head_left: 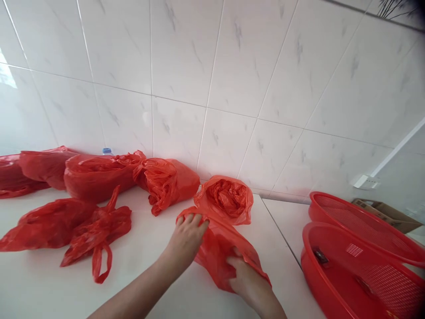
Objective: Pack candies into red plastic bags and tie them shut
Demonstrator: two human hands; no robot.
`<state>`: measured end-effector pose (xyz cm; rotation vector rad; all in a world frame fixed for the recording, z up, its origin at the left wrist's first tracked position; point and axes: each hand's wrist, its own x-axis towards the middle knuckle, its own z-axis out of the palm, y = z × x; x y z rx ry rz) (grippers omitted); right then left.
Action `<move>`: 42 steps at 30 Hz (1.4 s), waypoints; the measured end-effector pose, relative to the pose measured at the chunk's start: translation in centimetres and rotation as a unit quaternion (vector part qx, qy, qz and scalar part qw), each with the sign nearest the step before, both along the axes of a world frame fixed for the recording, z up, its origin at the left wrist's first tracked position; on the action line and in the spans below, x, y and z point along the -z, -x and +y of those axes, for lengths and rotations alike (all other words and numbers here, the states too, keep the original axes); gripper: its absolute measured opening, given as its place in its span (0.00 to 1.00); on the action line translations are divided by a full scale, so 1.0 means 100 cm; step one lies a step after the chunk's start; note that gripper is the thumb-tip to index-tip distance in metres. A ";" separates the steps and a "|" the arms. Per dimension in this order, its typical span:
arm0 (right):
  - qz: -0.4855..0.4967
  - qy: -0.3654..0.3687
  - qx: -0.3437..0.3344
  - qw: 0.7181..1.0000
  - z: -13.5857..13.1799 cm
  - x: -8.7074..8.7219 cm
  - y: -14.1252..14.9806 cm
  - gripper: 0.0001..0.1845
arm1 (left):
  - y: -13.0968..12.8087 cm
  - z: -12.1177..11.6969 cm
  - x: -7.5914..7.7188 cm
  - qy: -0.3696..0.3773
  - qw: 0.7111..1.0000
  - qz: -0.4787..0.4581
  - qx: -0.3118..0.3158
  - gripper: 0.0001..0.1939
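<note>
A red plastic bag (219,254) lies on the white table with its mouth towards me. My left hand (191,230) is closed on the bag's upper left edge, fingers bent over the plastic. Into the mouth reaches my right hand (244,272); its visible fingers are apart, and their tips are partly hidden by the plastic. What the bag contains cannot be made out. Just behind it, touching or very close, sits another red bag (229,199) with a crumpled opening. A rolled red bag (172,181) lies to its left.
More filled red bags (99,175) line the wall on the left, a blue bottle cap (106,151) behind them. Nearer lies a knotted bag (99,230) with a loop handle. Two red plastic baskets (308,248) stand at right, before a cardboard box (388,215). The tiled wall (179,128) bounds the table.
</note>
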<state>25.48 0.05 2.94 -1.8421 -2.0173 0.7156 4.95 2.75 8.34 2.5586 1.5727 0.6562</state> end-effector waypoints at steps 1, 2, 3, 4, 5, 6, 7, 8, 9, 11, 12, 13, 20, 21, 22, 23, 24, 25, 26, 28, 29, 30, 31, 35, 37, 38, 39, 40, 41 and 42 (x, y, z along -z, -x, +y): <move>-0.001 0.010 -0.002 1.000 -0.002 -0.005 -0.002 0.12 | 0.005 0.003 -0.005 -0.009 1.000 0.022 -0.015 0.20; -0.005 0.020 -0.005 1.000 -0.005 -0.010 -0.004 0.10 | 0.010 0.005 -0.009 -0.013 0.999 0.044 -0.023 0.19; -0.007 0.028 -0.011 1.000 -0.007 -0.016 -0.005 0.09 | 0.012 0.004 -0.011 -0.013 0.997 0.066 -0.024 0.19; -0.002 0.031 -0.017 0.999 -0.009 -0.021 -0.006 0.09 | 0.013 0.004 -0.011 -0.010 0.996 0.087 -0.020 0.20; 0.012 0.025 -0.026 0.999 -0.010 -0.025 -0.006 0.11 | 0.013 0.002 -0.009 -0.005 0.994 0.107 -0.011 0.20; 0.032 0.009 -0.033 0.999 -0.010 -0.028 -0.006 0.12 | 0.011 0.001 -0.007 0.000 0.992 0.124 0.002 0.21; 0.058 -0.015 -0.033 0.998 -0.008 -0.029 -0.006 0.14 | 0.009 -0.001 -0.005 0.006 0.990 0.138 0.018 0.21; 0.083 -0.041 -0.027 0.995 -0.006 -0.029 -0.006 0.16 | 0.008 -0.003 -0.002 0.011 0.988 0.149 0.040 0.21; 0.104 -0.062 -0.017 0.992 -0.004 -0.028 -0.007 0.17 | 0.006 -0.004 0.000 0.014 0.985 0.158 0.068 0.20; 0.117 -0.082 0.005 0.990 0.003 -0.022 -0.008 0.21 | 0.004 -0.007 0.004 0.028 0.977 0.171 0.127 0.15; 0.109 -0.081 0.014 0.991 0.007 -0.017 -0.010 0.24 | 0.005 -0.007 0.006 0.040 0.973 0.173 0.150 0.12; 0.093 -0.072 0.021 0.993 0.010 -0.012 -0.013 0.27 | 0.006 -0.008 0.007 0.053 0.969 0.172 0.166 0.09; 0.039 -0.026 0.080 0.996 0.035 0.009 -0.039 0.26 | 0.021 -0.010 0.009 0.102 0.976 0.109 0.161 0.13; 0.047 -0.028 0.075 0.996 0.036 0.009 -0.041 0.25 | 0.022 -0.010 0.007 0.099 0.977 0.097 0.160 0.14; 0.058 -0.030 0.070 0.995 0.036 0.009 -0.043 0.25 | 0.023 -0.011 0.006 0.089 0.980 0.079 0.159 0.15; 0.072 -0.033 0.062 0.995 0.035 0.008 -0.044 0.25 | 0.023 -0.011 0.006 0.070 0.984 0.053 0.157 0.15; 0.090 -0.037 0.052 0.994 0.034 0.007 -0.045 0.25 | 0.024 -0.011 0.006 0.041 0.988 0.019 0.149 0.16; 0.109 -0.043 0.044 0.992 0.033 0.006 -0.045 0.25 | 0.024 -0.012 0.008 0.003 0.991 -0.019 0.130 0.16; 0.128 -0.050 0.037 0.990 0.031 0.005 -0.045 0.24 | 0.025 -0.012 0.011 -0.037 0.992 -0.062 0.100 0.15; 0.144 -0.063 0.026 0.987 0.029 0.004 -0.044 0.22 | 0.027 -0.011 0.019 -0.088 0.984 -0.151 0.023 0.13; 0.140 -0.067 0.022 0.988 0.028 0.003 -0.043 0.21 | 0.028 -0.011 0.025 -0.083 0.977 -0.197 -0.014 0.14; 0.133 -0.067 0.017 0.989 0.027 0.003 -0.042 0.20 | 0.029 -0.010 0.030 -0.052 0.964 -0.255 -0.045 0.17; 0.124 -0.067 0.012 0.990 0.027 0.003 -0.040 0.19 | 0.030 -0.009 0.036 0.004 0.942 -0.329 -0.069 0.20; 0.095 -0.065 0.001 0.993 0.023 0.002 -0.027 0.18 | 0.032 -0.003 0.053 0.261 0.776 -0.564 -0.109 0.21; 0.075 -0.090 0.003 0.993 0.017 -0.003 -0.019 0.19 | 0.033 0.001 0.058 0.308 0.735 -0.596 -0.098 0.19; 0.063 -0.118 0.006 0.991 0.013 -0.007 -0.016 0.18 | 0.034 0.003 0.059 0.315 0.727 -0.604 -0.091 0.18; 0.053 -0.156 0.009 0.986 0.007 -0.014 -0.014 0.17 | 0.034 0.004 0.061 0.322 0.715 -0.615 -0.084 0.18; 0.045 -0.202 0.016 0.978 0.001 -0.022 -0.014 0.17 | 0.035 0.005 0.062 0.328 0.703 -0.626 -0.079 0.18; 0.042 -0.252 0.026 0.966 -0.006 -0.031 -0.015 0.16 | 0.036 0.007 0.062 0.332 0.693 -0.636 -0.074 0.19; 0.043 -0.303 0.041 0.951 -0.013 -0.041 -0.020 0.15 | 0.036 0.008 0.063 0.335 0.684 -0.645 -0.069 0.19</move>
